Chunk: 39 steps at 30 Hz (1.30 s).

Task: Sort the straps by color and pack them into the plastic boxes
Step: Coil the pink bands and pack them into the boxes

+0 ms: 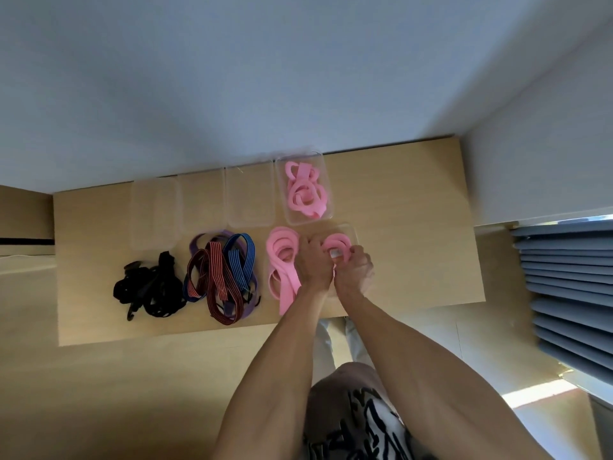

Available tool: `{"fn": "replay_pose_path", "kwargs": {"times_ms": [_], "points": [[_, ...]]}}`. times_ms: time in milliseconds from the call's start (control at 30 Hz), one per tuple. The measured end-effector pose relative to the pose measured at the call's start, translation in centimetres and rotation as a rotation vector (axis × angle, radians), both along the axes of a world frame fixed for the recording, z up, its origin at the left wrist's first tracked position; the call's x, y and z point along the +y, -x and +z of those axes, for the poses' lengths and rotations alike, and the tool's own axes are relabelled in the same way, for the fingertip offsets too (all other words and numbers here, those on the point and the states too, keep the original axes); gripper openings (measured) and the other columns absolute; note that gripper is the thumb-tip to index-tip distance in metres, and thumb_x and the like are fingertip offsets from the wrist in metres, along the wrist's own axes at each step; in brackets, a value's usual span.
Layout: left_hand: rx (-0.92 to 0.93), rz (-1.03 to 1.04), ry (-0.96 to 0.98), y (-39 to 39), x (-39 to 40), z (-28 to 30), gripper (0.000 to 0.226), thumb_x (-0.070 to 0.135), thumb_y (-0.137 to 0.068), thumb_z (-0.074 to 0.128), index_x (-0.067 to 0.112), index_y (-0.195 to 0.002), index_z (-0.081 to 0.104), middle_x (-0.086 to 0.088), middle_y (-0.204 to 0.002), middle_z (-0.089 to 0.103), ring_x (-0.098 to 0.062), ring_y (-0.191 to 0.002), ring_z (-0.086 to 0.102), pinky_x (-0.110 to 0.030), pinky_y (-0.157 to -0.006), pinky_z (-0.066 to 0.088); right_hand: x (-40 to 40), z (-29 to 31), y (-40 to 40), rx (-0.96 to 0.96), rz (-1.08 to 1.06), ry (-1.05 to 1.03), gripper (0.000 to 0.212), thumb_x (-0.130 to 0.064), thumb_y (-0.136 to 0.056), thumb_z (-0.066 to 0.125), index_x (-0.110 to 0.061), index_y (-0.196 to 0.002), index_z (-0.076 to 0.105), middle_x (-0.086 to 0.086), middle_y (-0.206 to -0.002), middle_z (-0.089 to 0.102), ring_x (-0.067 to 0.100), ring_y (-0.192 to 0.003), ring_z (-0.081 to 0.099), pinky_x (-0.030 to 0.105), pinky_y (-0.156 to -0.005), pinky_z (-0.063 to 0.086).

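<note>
Both hands are at the near-right box (348,232). The left hand (313,265) and right hand (355,272) sit side by side, touching, fingers curled round a coiled pink strap (336,245) and pressing it into that box.

Done so far, by the look of it: the far box (303,190), just beyond the hands, is already full of pink straps. A 2nd pink box is in progress.

Left to do: the pink pile (282,267), just left of the left hand, loose on the table (414,227). Further left is the striped pile (222,277) (red, blue, purple), then the black pile (149,287), both untouched. Two clear boxes, mid (248,197) and far-left (154,214), lie beyond those piles and look empty.

Approx. a third done; only pink has been packed so far.
</note>
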<state>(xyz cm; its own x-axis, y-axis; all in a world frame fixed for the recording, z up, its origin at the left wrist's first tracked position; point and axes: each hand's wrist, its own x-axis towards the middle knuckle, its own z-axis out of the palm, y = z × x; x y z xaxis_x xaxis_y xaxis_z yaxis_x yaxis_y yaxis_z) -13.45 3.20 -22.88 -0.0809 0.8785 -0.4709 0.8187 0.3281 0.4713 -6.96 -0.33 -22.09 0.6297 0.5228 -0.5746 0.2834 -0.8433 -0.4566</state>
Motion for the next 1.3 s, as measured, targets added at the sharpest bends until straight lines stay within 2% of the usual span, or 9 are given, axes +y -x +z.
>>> {"fn": "replay_pose_path", "kwargs": {"times_ms": [133, 233, 400, 600, 800, 967, 1100, 1200, 1300], "points": [[-0.322, 0.314, 0.087, 0.1, 0.3, 0.3, 0.007, 0.009, -0.084, 0.066, 0.009, -0.084, 0.06, 0.001, -0.075, 0.059, -0.019, -0.07, 0.053, -0.026, -0.061, 0.038, 0.4, -0.1, -1.1, 0.148, -0.296, -0.06, 0.016, -0.005, -0.085, 0.064, -0.013, -0.093, 0.075, 0.011, -0.093, 0.074, 0.032, -0.084, 0.07, 0.043, -0.073, 0.06], [-0.413, 0.407, 0.163, 0.3, 0.5, 0.2, 0.008, 0.008, -0.087, 0.065, 0.007, -0.08, 0.06, -0.002, -0.076, 0.058, -0.021, -0.073, 0.052, -0.031, -0.067, 0.041, 0.8, 0.3, -1.9, 0.111, -0.179, -0.089, 0.019, -0.008, -0.087, 0.067, -0.011, -0.103, 0.076, 0.013, -0.1, 0.073, 0.031, -0.089, 0.068, 0.034, -0.073, 0.055], [-0.386, 0.348, 0.141, 0.5, 0.4, 0.5, 0.008, 0.007, -0.088, 0.064, 0.006, -0.081, 0.061, -0.003, -0.077, 0.06, -0.02, -0.073, 0.052, -0.03, -0.067, 0.038, 1.1, 0.1, -2.2, 0.13, -0.078, -0.019, 0.024, -0.01, -0.085, 0.071, -0.006, -0.108, 0.069, 0.014, -0.112, 0.063, 0.033, -0.094, 0.063, 0.036, -0.074, 0.05], [-0.393, 0.311, 0.086, 0.2, 0.2, 0.5, 0.007, 0.006, -0.086, 0.069, 0.004, -0.081, 0.064, -0.006, -0.076, 0.063, -0.02, -0.071, 0.055, -0.035, -0.07, 0.043, 1.2, -0.1, -2.5, 0.094, 0.034, -0.081, 0.022, -0.007, -0.081, 0.072, -0.005, -0.102, 0.067, 0.016, -0.101, 0.068, 0.035, -0.09, 0.063, 0.04, -0.073, 0.052], [-0.262, 0.109, -0.027, 0.3, 0.1, 0.9, 0.015, 0.007, -0.09, 0.06, 0.012, -0.076, 0.059, -0.005, -0.07, 0.059, -0.031, -0.07, 0.059, -0.04, -0.063, 0.044, 1.3, -0.1, -2.3, 0.053, 0.029, -0.09, 0.02, -0.006, -0.075, 0.074, 0.001, -0.091, 0.066, 0.019, -0.098, 0.064, 0.032, -0.083, 0.058, 0.032, -0.065, 0.037], [-0.502, 0.261, 0.017, 0.1, 0.6, 2.1, 0.016, 0.006, -0.09, 0.066, 0.016, -0.099, 0.075, 0.007, -0.091, 0.069, -0.012, -0.087, 0.064, -0.028, -0.081, 0.049, 2.0, 0.2, -2.7, 0.102, -0.035, -0.112, 0.008, -0.006, -0.08, 0.068, -0.007, -0.082, 0.059, 0.012, -0.083, 0.061, 0.026, -0.073, 0.05, 0.027, -0.06, 0.032], [-0.641, 0.297, 0.014, -0.4, 1.7, 3.7, 0.01, -0.002, -0.088, 0.067, 0.008, -0.085, 0.067, -0.012, -0.076, 0.056, -0.018, -0.072, 0.051, -0.035, -0.068, 0.042, 2.6, 1.6, -3.5, 0.156, -0.059, -0.179, 0.017, -0.013, -0.087, 0.07, 0.001, -0.095, 0.065, 0.015, -0.091, 0.068, 0.03, -0.082, 0.061, 0.032, -0.067, 0.045], [-0.66, 0.284, 0.035, -0.6, 2.4, 5.6, 0.029, 0.004, -0.09, 0.069, 0.033, -0.089, 0.067, -0.005, -0.077, 0.066, -0.015, -0.071, 0.06, -0.03, -0.068, 0.047, 3.1, 3.7, -4.5, 0.241, -0.028, -0.18, 0.015, -0.01, -0.088, 0.068, -0.003, -0.101, 0.064, 0.008, -0.091, 0.067, 0.025, -0.082, 0.06, 0.025, -0.067, 0.041], [-0.638, 0.232, 0.035, -0.3, 3.0, 7.9, 0.018, 0.011, -0.09, 0.069, 0.021, -0.103, 0.077, -0.001, -0.082, 0.074, -0.017, -0.077, 0.067, -0.034, -0.073, 0.054, 3.7, 7.1, -5.6, 0.23, 0.045, -0.233, 0.018, -0.01, -0.084, 0.071, -0.005, -0.099, 0.062, 0.004, -0.085, 0.063, 0.022, -0.08, 0.059, 0.025, -0.066, 0.04]]}}
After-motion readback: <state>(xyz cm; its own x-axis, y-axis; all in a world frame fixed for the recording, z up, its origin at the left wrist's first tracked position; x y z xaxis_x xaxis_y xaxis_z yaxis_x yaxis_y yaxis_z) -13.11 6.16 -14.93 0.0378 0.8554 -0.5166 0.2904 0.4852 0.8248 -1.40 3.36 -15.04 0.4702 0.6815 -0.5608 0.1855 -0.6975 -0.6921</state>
